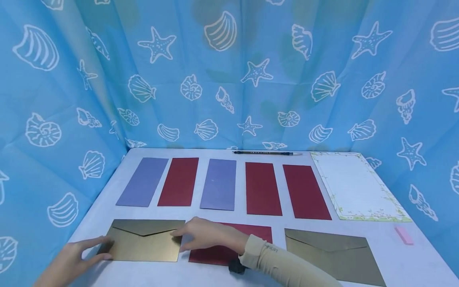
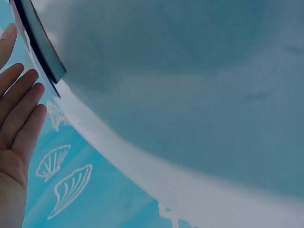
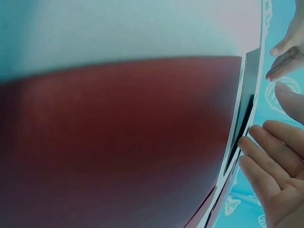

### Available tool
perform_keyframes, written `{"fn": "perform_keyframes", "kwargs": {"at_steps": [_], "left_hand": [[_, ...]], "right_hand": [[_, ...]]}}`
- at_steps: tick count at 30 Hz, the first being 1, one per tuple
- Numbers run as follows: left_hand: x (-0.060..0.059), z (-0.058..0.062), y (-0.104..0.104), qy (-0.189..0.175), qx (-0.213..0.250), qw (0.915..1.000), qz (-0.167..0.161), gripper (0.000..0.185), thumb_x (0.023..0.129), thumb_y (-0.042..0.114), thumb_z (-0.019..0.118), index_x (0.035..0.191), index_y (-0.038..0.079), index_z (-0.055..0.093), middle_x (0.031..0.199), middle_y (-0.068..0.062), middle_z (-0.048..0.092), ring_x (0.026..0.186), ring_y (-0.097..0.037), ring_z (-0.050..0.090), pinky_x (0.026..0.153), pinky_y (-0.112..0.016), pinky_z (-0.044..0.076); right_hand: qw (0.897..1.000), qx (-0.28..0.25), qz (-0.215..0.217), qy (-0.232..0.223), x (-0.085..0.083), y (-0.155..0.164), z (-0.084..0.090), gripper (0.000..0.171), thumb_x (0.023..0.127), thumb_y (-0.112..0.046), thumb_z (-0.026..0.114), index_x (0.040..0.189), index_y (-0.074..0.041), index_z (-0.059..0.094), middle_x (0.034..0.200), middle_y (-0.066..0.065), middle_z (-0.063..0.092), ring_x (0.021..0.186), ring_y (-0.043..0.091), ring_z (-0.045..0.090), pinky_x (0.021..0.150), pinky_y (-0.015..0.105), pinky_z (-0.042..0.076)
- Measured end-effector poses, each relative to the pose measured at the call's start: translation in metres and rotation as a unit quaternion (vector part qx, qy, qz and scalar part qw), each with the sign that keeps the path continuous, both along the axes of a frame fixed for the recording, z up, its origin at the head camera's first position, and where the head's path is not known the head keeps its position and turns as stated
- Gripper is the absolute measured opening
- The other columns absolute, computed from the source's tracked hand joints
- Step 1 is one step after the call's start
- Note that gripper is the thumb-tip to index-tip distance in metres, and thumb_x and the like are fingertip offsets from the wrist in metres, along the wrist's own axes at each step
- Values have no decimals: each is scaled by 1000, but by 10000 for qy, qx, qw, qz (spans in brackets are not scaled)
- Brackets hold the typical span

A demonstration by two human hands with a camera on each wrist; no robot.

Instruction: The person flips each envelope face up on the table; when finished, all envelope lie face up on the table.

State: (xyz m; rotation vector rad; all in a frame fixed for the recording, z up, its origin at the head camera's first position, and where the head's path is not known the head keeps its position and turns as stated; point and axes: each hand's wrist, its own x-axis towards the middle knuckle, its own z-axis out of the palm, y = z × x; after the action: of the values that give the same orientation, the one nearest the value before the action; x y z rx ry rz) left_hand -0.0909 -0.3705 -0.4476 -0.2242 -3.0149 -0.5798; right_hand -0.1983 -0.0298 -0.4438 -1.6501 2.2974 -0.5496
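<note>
A gold envelope point(image 1: 145, 241) lies flap side up at the table's front left. My left hand point(image 1: 106, 248) touches its left edge with straight fingers point(image 2: 19, 109). My right hand point(image 1: 179, 240) reaches across and rests its fingertips point(image 3: 266, 161) against the envelope's right edge point(image 3: 242, 118). That forearm lies over a dark red envelope point(image 1: 229, 241), which fills the right wrist view point(image 3: 118, 142). In the left wrist view the gold envelope shows only as a dark edge point(image 2: 45, 47).
Behind stand a row of blue point(image 1: 143, 181), red point(image 1: 179, 181), blue point(image 1: 218, 184), red point(image 1: 262, 188) and red point(image 1: 305, 191) envelopes. Bordered letter paper point(image 1: 358, 185), a pen point(image 1: 267, 152), a pink eraser point(image 1: 404, 235) and a second gold envelope point(image 1: 333, 255) lie to the right. Blue shell-print cloth walls surround the table.
</note>
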Motion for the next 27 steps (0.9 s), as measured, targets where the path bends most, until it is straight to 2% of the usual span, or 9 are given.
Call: {"fn": "perform_keyframes", "kwargs": {"at_steps": [2, 4, 7, 9, 18, 21, 23, 25, 27], "left_hand": [[2, 2, -2, 133, 76, 9999, 15, 45, 71, 23, 84, 109, 2, 72, 95, -14, 72, 68, -20, 66, 57, -29, 52], [2, 3, -3, 180, 105, 9997, 90, 46, 73, 23, 83, 111, 1, 71, 91, -13, 72, 51, -9, 51, 50, -25, 44], [2, 5, -5, 121, 152, 9996, 219, 47, 75, 22, 82, 115, -1, 69, 82, -9, 71, 46, -4, 23, 46, -23, 32], [-1, 5, -7, 180, 154, 9995, 226, 47, 76, 21, 81, 116, -1, 68, 71, -3, 66, 46, -4, 18, 44, -23, 31], [-21, 4, -8, 894, 43, 9959, -90, 45, 73, 19, 83, 113, 2, 70, 59, 2, 54, 45, -1, 10, 38, -21, 27], [-29, 6, -8, 980, 28, 9950, -202, 46, 73, 20, 83, 113, 2, 70, 74, -10, 67, 45, -1, 11, 38, -22, 28], [-34, 8, -9, 1063, 40, 9940, -270, 46, 73, 19, 83, 113, 1, 70, 72, -11, 67, 45, -1, 11, 39, -22, 28], [-38, 9, -9, 1017, 48, 9945, -265, 47, 74, 21, 83, 114, 1, 69, 63, -5, 61, 45, -1, 11, 39, -22, 28], [-42, 10, -10, 927, 32, 9954, -238, 48, 75, 22, 82, 116, 1, 69, 52, 4, 45, 45, -1, 12, 39, -22, 28]], "right_hand": [[9999, -110, -39, 34, -1, 1, -1, 44, 91, -25, 69, 130, -7, 61, 126, -2, 63, 111, -3, 55, 89, 8, 40], [9997, -225, -96, 4, -3, 2, -1, 45, 90, -25, 70, 130, -7, 61, 127, -1, 63, 114, -3, 54, 91, 9, 39], [9992, -355, -171, -44, -4, 3, -1, 47, 90, -25, 70, 132, -7, 59, 128, 0, 62, 116, -2, 53, 93, 10, 39], [9986, -450, -230, -127, -6, 3, -1, 48, 90, -25, 70, 133, -6, 58, 130, 1, 61, 119, -1, 52, 94, 11, 39], [9962, -632, -534, -262, -19, -5, 4, 50, 92, -25, 68, 135, -4, 55, 134, 2, 57, 120, 4, 53, 91, 10, 40], [9954, -671, -643, -234, -24, -12, 5, 50, 91, -24, 69, 135, -4, 55, 133, 4, 58, 115, 6, 58, 81, 9, 41], [9948, -709, -688, -240, -27, -16, 6, 51, 91, -23, 70, 135, -3, 55, 132, 5, 58, 113, 8, 59, 80, 9, 41], [9943, -733, -730, -260, -30, -21, 7, 51, 90, -23, 70, 135, -3, 55, 133, 5, 58, 114, 7, 58, 83, 10, 42], [9937, -778, -741, -332, -33, -24, 7, 52, 90, -22, 70, 135, -2, 55, 133, 6, 58, 94, 2, 63, 81, 10, 41]]}}
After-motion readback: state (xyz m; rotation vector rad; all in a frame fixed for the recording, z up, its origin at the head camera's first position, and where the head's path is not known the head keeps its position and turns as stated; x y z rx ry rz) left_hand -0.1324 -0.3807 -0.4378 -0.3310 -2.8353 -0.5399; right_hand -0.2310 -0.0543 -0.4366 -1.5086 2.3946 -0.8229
